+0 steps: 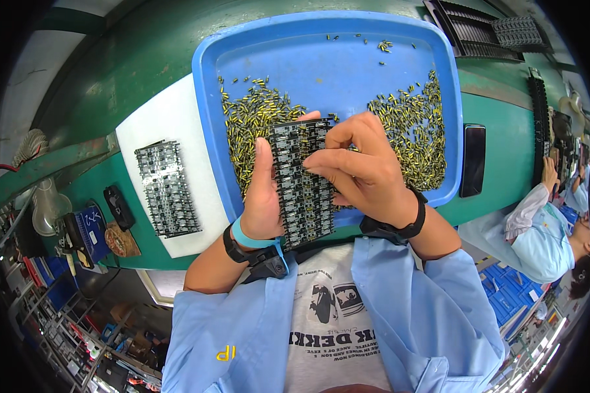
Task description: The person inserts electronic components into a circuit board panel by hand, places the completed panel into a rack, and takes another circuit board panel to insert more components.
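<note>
My left hand (262, 202) grips a long black circuit board panel (303, 209) along its left side, thumb up the edge and fingers behind it. The panel, crowded with rows of small parts, is tilted over the near side of a blue plastic tray (209, 56). Over the panel's upper right part, my right hand (368, 167) is closed in a pinch, its fingertips at the board's surface. Whatever is between those fingertips is too small to make out. Small black-and-yellow cylindrical components lie in a left heap (259, 108) and a right heap (421, 131) inside the tray.
Left of the tray, a second circuit board panel (168, 190) lies on a white sheet (134, 128). A black phone (473, 160) rests to the tray's right. Black racks (462, 29) stand at the far right. A co-worker in a blue sleeve (537, 242) works along the bench.
</note>
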Action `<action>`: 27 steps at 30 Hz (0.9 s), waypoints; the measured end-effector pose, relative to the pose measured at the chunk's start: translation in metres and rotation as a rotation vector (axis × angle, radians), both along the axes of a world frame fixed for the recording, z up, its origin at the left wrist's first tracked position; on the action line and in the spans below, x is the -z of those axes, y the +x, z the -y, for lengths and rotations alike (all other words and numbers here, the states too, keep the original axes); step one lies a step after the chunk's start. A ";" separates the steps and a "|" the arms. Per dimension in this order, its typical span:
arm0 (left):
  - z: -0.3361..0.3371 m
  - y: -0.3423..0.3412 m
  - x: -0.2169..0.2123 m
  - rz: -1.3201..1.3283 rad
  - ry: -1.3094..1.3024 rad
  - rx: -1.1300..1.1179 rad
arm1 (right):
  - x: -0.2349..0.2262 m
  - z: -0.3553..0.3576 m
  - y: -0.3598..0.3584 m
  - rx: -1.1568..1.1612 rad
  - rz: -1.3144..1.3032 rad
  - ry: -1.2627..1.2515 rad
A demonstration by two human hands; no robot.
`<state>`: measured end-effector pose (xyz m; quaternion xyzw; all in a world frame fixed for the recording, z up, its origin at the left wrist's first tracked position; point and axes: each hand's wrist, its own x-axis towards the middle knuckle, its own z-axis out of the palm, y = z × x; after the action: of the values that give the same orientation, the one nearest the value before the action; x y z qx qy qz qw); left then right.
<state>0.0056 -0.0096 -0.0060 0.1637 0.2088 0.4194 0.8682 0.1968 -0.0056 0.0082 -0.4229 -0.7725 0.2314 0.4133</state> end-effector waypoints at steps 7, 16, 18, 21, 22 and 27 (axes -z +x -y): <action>0.001 0.001 -0.003 -0.085 -0.022 -0.015 | -0.002 0.001 -0.002 0.017 0.055 0.058; 0.001 0.001 -0.003 -0.059 -0.019 -0.007 | -0.002 0.002 0.000 0.015 0.109 0.106; 0.001 0.001 -0.003 -0.078 -0.014 -0.009 | -0.002 0.002 0.001 0.002 0.160 0.157; 0.001 0.001 -0.005 -0.096 -0.023 -0.003 | -0.008 0.006 0.002 -0.038 0.264 0.221; 0.001 0.002 -0.005 -0.105 -0.026 0.000 | -0.008 0.007 0.002 -0.057 0.317 0.254; 0.001 0.003 -0.007 -0.089 -0.061 -0.041 | -0.005 0.008 0.001 -0.043 0.355 0.275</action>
<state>0.0091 -0.0107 0.0012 0.1512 0.2631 0.4230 0.8538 0.1976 -0.0141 0.0132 -0.3801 -0.8662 0.0545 0.3198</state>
